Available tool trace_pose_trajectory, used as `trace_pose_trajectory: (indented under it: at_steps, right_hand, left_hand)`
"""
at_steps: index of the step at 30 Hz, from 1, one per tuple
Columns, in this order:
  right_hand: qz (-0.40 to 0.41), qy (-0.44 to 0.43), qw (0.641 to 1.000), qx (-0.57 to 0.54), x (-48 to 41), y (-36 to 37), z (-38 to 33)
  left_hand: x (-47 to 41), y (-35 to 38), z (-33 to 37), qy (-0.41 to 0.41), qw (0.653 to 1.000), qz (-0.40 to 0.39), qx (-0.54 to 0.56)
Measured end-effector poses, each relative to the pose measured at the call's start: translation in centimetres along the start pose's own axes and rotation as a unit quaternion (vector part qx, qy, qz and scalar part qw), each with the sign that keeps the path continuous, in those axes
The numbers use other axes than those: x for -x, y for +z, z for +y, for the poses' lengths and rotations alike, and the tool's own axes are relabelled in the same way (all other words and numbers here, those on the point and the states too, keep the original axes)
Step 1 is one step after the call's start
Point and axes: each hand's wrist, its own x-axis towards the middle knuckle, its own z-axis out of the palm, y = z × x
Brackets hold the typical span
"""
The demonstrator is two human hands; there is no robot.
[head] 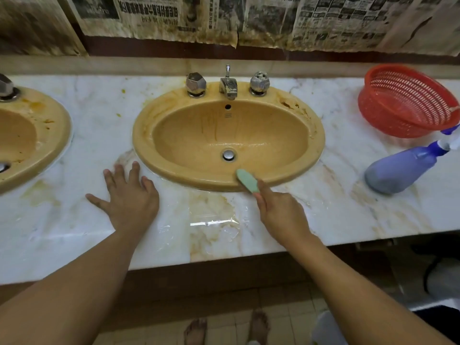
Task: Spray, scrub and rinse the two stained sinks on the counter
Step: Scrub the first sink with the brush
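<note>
A yellow oval sink (316, 135) sits in the middle of the marble counter (74, 220), with brown streaks under its overflow hole and stains on its right rim. A second yellow sink (53, 135) is cut off at the left edge. My right hand (281, 215) grips a pale green scrub brush (247, 181), whose head lies on the near rim of the middle sink. My left hand (127, 195) rests flat on the counter, fingers spread, just left of that sink. A blue spray bottle (403, 168) lies on its side at the right.
A red plastic basket (408, 100) stands tilted at the back right, above the bottle. A tap (227, 85) with two knobs stands behind the middle sink. Stained newspaper covers the wall. The counter shows yellow-brown stains and wet patches. My bare feet stand on the tiled floor below.
</note>
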Motion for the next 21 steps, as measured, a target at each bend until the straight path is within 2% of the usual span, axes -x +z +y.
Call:
trace_pose_trajectory:
  at_steps: [2, 5, 8, 10, 13, 15, 19, 21]
  right_hand:
    - [-0.016, -0.071, 0.997, 0.039, -0.3, -0.1, -0.4]
    - [-0.04, -0.03, 0.998, 0.039, -2.3, -2.5, 2.9]
    - [-0.029, 0.019, 0.999, 0.016, -1.8, -3.5, 3.9]
    - [-0.033, -0.018, 0.999, -0.018, -1.6, -1.7, 1.5]
    - [-0.072, -0.06, 0.996, -0.001, -1.8, -0.8, -0.4]
    - [-0.083, -0.017, 0.996, 0.025, -2.7, -2.0, 3.0]
    - [-0.062, 0.138, 0.987, 0.056, -6.0, -6.4, 14.7]
    - [-0.042, 0.15, 0.987, 0.048, -8.5, -7.6, 17.0]
  left_hand:
    - [0.0, 0.2, 0.1, -0.001, 1.0, 0.0, -0.01]
    - [0.3, 0.5, 0.1, -0.001, 1.0, -0.006, -0.026]
    - [0.2, 0.7, 0.1, -0.005, 0.999, -0.013, -0.049]
    - [0.0, 0.6, 0.2, -0.006, 0.998, -0.018, -0.053]
    - [0.1, 0.3, -0.1, -0.009, 0.998, -0.031, -0.052]
    - [0.0, 0.3, -0.1, -0.01, 0.997, -0.04, -0.062]
    - [-0.2, 0.4, 0.4, -0.02, 0.996, -0.054, -0.075]
    - [-0.2, 0.5, 0.6, -0.021, 0.995, -0.053, -0.08]
